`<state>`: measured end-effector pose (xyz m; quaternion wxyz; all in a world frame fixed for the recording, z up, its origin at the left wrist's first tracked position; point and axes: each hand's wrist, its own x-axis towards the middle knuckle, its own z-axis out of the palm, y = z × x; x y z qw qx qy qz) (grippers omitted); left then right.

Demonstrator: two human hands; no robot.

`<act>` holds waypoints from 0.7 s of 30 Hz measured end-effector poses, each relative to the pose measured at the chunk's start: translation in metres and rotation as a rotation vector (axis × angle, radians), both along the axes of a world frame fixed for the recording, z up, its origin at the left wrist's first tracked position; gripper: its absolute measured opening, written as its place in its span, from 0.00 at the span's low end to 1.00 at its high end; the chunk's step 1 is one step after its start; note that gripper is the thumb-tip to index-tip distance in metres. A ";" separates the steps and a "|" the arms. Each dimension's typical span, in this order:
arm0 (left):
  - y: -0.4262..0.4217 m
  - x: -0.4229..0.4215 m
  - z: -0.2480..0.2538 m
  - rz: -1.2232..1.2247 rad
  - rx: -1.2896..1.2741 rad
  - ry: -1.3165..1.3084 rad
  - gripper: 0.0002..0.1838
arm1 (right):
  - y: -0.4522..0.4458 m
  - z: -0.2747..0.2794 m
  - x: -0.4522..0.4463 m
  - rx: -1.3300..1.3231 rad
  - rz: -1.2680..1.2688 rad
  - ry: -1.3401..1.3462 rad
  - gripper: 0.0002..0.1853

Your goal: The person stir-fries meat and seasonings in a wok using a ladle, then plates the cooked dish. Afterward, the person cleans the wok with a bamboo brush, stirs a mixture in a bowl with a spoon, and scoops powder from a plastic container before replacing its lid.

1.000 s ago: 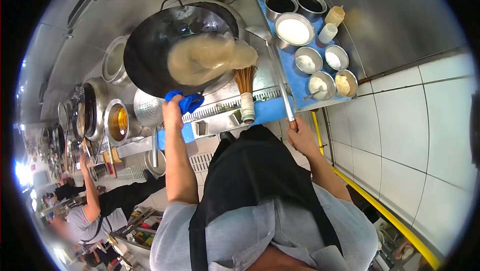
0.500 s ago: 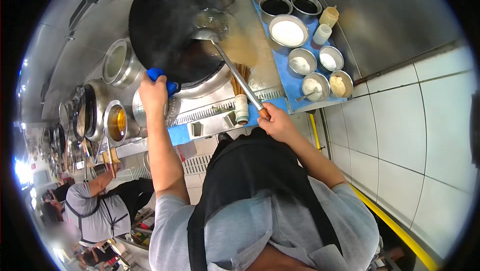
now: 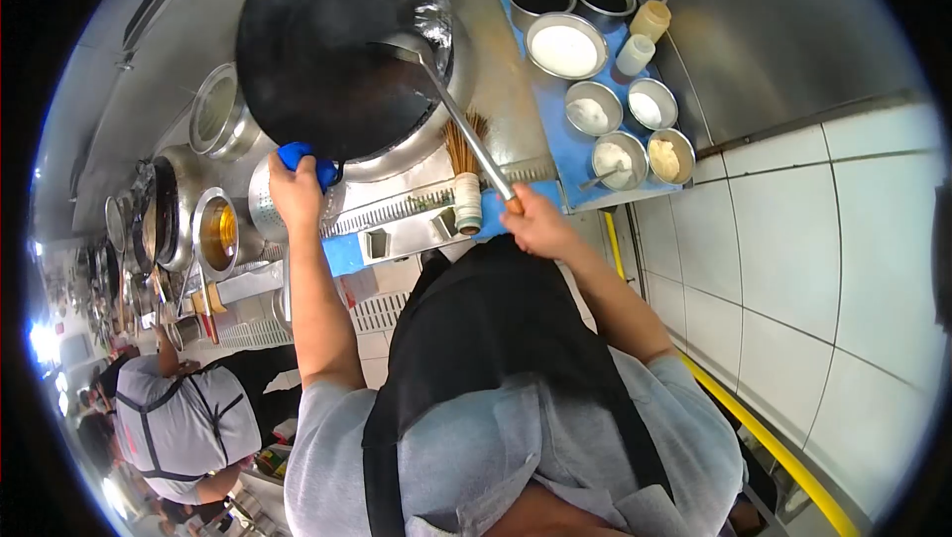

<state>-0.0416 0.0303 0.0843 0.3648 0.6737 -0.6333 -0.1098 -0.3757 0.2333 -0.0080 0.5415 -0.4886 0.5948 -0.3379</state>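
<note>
My left hand (image 3: 296, 192) is closed round a blue cloth (image 3: 309, 164) at the near rim of a large black wok (image 3: 317, 81). Faint steam hangs over the wok, and its right inner side glistens wet. In my right hand (image 3: 543, 227) is the wooden-ended handle of a long metal ladle (image 3: 464, 128). The ladle's bowl is inside the wok, partly lost against the dark surface. Below the ladle's shaft, a bamboo wok brush (image 3: 467, 185) with a wrapped handle stands at the stove's front edge.
Right of the wok, metal bowls of dark sauces and white powders (image 3: 567, 47) sit on a blue-covered counter (image 3: 555, 145) beside two squeeze bottles (image 3: 643, 36). To the left are a pot of amber liquid (image 3: 220, 235) and a perforated strainer (image 3: 263, 198). A co-worker (image 3: 188, 418) stands at lower left.
The brownish liquid and splash seen at the wok's right side have gone from view. The wok sits flatter, with the ladle bowl still inside. Both hands keep their grips; the camera view has shifted slightly.
</note>
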 end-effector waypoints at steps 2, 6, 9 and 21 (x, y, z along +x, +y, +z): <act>-0.011 0.023 -0.032 0.014 0.070 0.079 0.22 | 0.012 0.027 -0.014 0.001 -0.050 -0.208 0.17; -0.021 0.032 -0.069 0.105 0.322 0.419 0.16 | 0.076 -0.003 -0.011 -0.205 -0.191 0.229 0.19; -0.034 0.045 -0.100 0.155 0.481 0.773 0.15 | 0.110 -0.024 -0.003 0.000 -0.233 0.372 0.22; -0.063 0.045 -0.141 -0.022 0.699 0.977 0.15 | 0.034 -0.053 0.030 -0.263 -0.324 0.891 0.34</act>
